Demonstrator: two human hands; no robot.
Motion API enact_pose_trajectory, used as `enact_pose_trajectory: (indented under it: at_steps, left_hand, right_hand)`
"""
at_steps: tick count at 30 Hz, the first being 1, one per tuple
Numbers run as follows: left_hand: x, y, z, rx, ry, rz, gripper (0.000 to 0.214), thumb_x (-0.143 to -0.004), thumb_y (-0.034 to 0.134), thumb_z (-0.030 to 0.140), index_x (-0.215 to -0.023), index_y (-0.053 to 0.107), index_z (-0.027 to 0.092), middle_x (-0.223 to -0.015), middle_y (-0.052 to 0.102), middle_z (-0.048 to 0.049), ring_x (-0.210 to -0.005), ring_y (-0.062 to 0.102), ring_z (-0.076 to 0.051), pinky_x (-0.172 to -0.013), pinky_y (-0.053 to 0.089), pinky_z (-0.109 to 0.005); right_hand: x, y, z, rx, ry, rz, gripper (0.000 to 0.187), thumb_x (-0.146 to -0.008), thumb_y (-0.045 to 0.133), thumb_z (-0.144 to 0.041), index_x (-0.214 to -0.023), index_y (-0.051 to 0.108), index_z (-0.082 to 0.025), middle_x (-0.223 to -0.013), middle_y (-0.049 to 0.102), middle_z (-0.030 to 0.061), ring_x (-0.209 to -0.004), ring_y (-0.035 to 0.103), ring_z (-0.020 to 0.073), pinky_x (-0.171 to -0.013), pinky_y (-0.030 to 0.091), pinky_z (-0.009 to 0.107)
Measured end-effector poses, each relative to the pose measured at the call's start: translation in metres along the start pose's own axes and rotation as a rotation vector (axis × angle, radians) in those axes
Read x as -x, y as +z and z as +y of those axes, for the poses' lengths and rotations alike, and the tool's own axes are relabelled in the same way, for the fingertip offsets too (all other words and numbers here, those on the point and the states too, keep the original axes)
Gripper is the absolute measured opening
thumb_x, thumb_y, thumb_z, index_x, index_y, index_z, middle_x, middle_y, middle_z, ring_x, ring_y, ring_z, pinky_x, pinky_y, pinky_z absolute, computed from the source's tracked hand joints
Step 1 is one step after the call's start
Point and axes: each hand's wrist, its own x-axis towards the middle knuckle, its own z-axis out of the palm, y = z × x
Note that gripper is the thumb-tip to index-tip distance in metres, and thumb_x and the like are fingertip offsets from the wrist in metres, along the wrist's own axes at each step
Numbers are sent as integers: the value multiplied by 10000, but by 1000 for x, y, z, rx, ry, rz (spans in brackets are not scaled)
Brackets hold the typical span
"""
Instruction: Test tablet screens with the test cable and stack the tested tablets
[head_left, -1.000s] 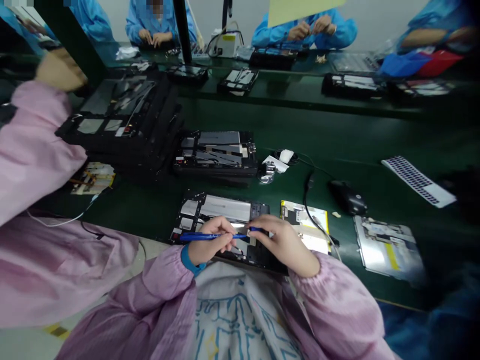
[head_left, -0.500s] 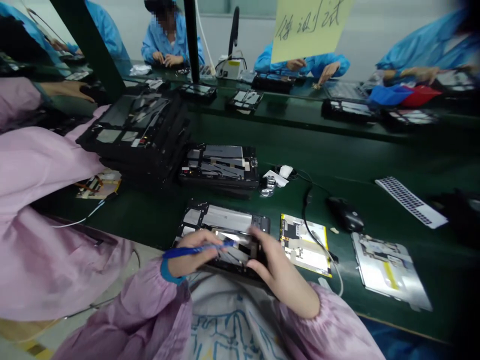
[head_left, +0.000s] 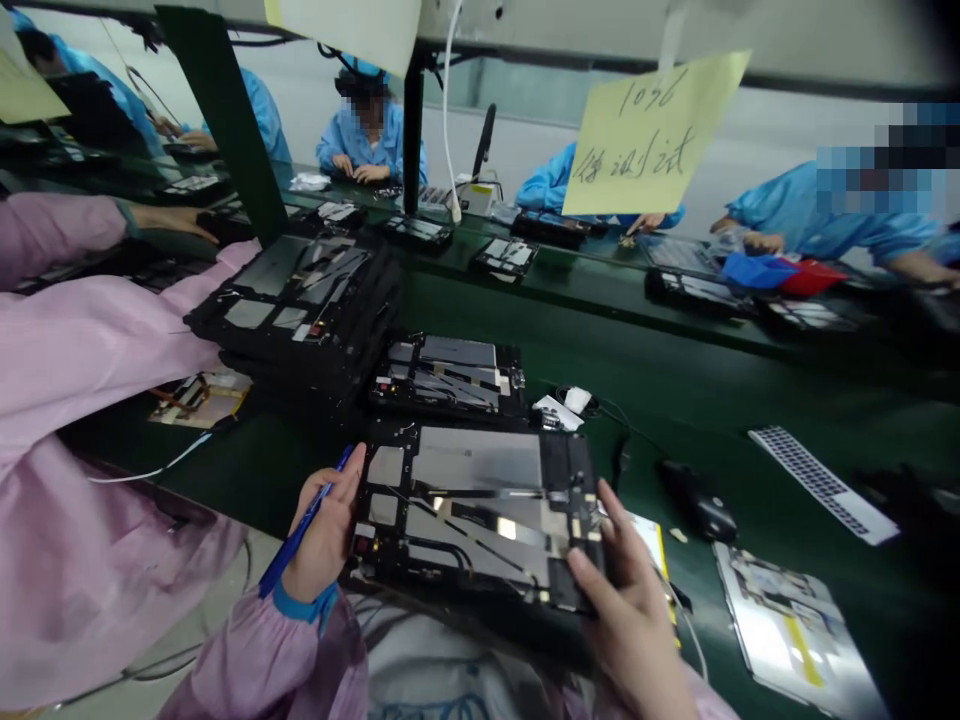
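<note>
An opened tablet (head_left: 472, 510), black frame with silver plates and thin cables inside, is lifted off the green bench and held between both hands. My left hand (head_left: 326, 535) grips its left edge and also keeps a blue pen (head_left: 300, 530) tucked under the fingers, pointing down-left. Along the lower right edge my right hand (head_left: 626, 610) is wrapped around the frame. Both sleeves are pink.
A tall stack of open tablets (head_left: 300, 310) and a lower one (head_left: 450, 375) sit behind. A black mouse (head_left: 694, 505), a yellow-taped board (head_left: 652, 545), a silver cover plate (head_left: 799, 630) and a key strip (head_left: 821, 485) lie right. A pink-sleeved person (head_left: 82, 340) leans in left; blue-coated workers sit opposite.
The tablet has been picked up from the bench and raised toward me. My hands shifted from working on its surface with the pen to gripping its two side edges.
</note>
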Motion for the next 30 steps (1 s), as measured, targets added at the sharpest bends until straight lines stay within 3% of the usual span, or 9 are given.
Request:
enact_pose_trajectory:
  at_steps: [3, 6, 8, 11, 14, 20, 24, 27, 30]
  left_hand:
    - [-13, 3, 0, 85, 70, 14, 327, -724, 715, 456, -860, 554, 206, -1216, 660, -115, -1231, 544, -306, -1042, 410, -514]
    - [-22, -2, -2, 40, 11, -18, 307, -764, 679, 463, -854, 569, 190, -1164, 686, -123, -1211, 561, -303, -1059, 380, -536]
    - [-25, -8, -3, -3, -68, -18, 317, -792, 640, 485, -859, 575, 182, -1146, 692, -133, -1182, 582, -308, -1060, 370, -549]
    - [-24, -16, -3, -59, -126, -57, 368, -784, 619, 535, -845, 590, 173, -1079, 713, -145, -1118, 618, -330, -1020, 411, -542]
    - [-21, -19, -3, -104, -208, -152, 379, -792, 597, 544, -858, 620, 172, -972, 734, -131, -1065, 639, -331, -990, 444, -509]
    - [-21, -19, -2, -177, -268, -311, 445, -824, 511, 588, -846, 647, 165, -862, 726, -125, -922, 665, -295, -881, 492, -420]
    - [-25, -16, 2, -93, -299, -331, 398, -855, 494, 550, -893, 623, 175, -804, 705, -91, -789, 650, -228, -787, 493, -358]
    - [-27, -11, 5, -10, -263, -347, 373, -858, 506, 528, -879, 614, 171, -745, 684, -72, -710, 632, -201, -715, 490, -331]
    - [-28, -7, 5, 13, -234, -369, 361, -872, 502, 499, -844, 617, 158, -741, 671, -69, -688, 621, -186, -681, 486, -318]
  right_hand:
    - [-58, -11, -26, -411, 308, 154, 663, -738, 720, -338, -1355, 477, -314, -1245, 615, 78, -921, 681, 204, -798, 569, 344]
    - [-143, -9, -28, -501, 188, 324, 709, -642, 773, -298, -1306, 525, -297, -1195, 633, 46, -895, 658, 155, -777, 554, 293]
    - [-207, -1, -19, -453, 120, 415, 757, -650, 740, -267, -1355, 464, -262, -1172, 633, 48, -893, 647, 144, -774, 547, 288]
    - [-291, 14, -1, -319, 165, 468, 726, -761, 638, -204, -1428, 349, -220, -1165, 622, 54, -929, 634, 136, -802, 538, 291]
    - [-342, 28, 16, -213, 247, 437, 545, -834, 613, -226, -1350, 448, -163, -1115, 626, 74, -904, 631, 158, -789, 545, 336]
    - [-355, 42, 37, 76, 344, 315, 356, -909, 544, -366, -1207, 540, -171, -1226, 557, 89, -1045, 579, 197, -880, 510, 415]
    - [-334, 54, 37, 204, 395, 70, 340, -907, 548, -367, -1178, 556, -162, -1181, 579, 77, -1012, 592, 188, -854, 520, 395]
    - [-313, 63, 32, 236, 451, -110, 267, -875, 600, -350, -1028, 609, -131, -973, 639, 54, -825, 622, 147, -725, 543, 327]
    - [-295, 64, 22, 185, 465, -174, 222, -740, 743, -267, -827, 608, -115, -641, 602, 11, -555, 571, 130, -507, 491, 266]
